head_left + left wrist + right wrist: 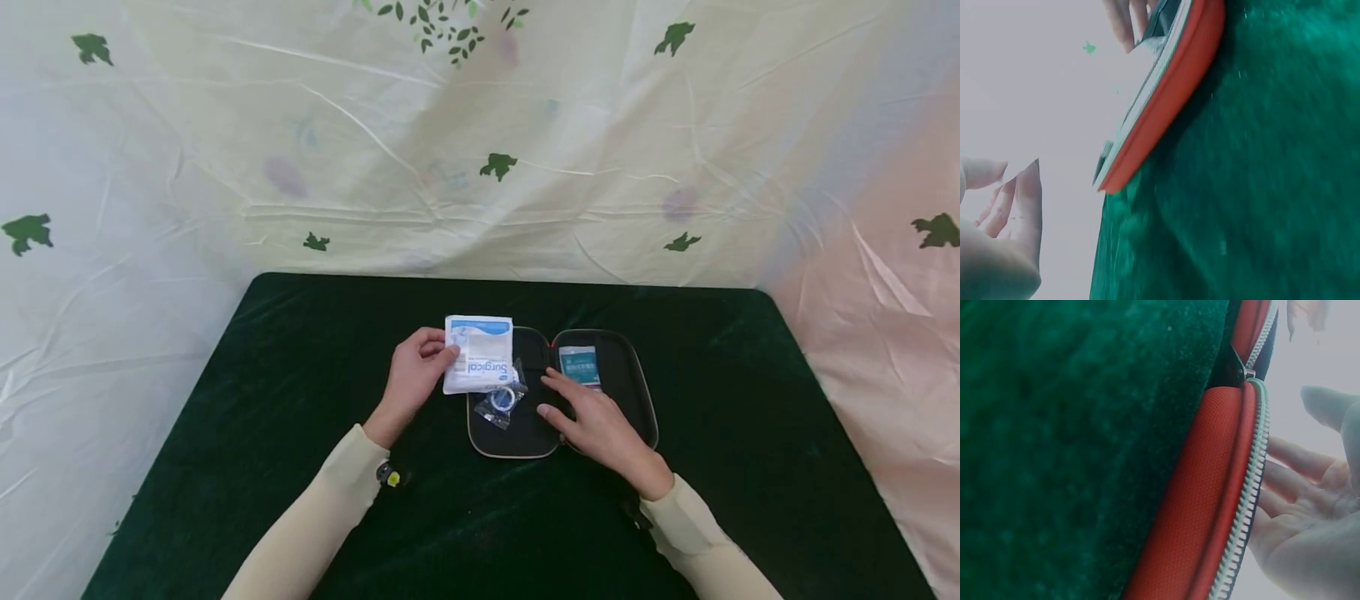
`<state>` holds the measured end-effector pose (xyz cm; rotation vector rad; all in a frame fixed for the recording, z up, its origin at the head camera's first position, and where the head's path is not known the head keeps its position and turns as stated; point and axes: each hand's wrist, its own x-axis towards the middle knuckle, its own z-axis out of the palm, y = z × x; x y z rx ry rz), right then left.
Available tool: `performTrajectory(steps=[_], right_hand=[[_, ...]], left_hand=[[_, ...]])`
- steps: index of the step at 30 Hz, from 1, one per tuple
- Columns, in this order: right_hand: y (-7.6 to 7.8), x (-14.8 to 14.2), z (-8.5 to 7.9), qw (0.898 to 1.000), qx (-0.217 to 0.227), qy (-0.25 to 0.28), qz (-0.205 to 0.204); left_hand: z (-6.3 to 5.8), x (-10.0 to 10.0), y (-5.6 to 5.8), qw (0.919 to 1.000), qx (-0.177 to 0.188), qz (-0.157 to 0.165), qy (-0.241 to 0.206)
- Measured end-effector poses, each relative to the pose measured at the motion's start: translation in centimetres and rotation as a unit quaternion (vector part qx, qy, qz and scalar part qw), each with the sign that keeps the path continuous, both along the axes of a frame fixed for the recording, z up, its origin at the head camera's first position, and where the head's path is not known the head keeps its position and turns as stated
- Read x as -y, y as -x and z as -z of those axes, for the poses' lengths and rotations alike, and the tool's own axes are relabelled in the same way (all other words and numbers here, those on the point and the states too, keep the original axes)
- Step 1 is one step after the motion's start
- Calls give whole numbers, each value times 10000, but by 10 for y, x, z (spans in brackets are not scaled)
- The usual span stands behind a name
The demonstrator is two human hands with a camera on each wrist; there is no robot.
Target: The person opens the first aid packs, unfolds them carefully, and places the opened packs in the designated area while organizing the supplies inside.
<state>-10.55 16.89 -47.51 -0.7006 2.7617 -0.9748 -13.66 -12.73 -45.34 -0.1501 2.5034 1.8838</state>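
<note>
My left hand [411, 373] pinches the left edge of a white and blue packet printed "Surgical" [480, 340], holding it up over the left half of an unzipped case [517, 443]. Beneath the packet's lower edge, a small clear wrapper with a white ring-shaped roll [502, 400] shows over the same half. My right hand [600, 423] reaches across the right half with fingers spread and nothing in them. Just beyond its fingers lies a teal packet [579, 363]. The case's red outer shell [1210, 481] and zip appear large in the right wrist view, beside my open fingers [1285, 481].
A dark green velvet cloth [300, 333] covers the table under the case. Pale fabric [420, 192] with green leaf prints hangs behind the table and along both sides.
</note>
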Motion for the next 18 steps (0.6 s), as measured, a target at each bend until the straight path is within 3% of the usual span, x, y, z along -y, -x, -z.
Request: performTrajectory(steps=[8,18], right_hand=[[0,1,0,10000,-2,8,39],[-1,3,0,9999,-89,-13,57]], left_hand=[[7,36,-4,9991,372,-171,-93],[15,63,-6,9938,901,103,650]])
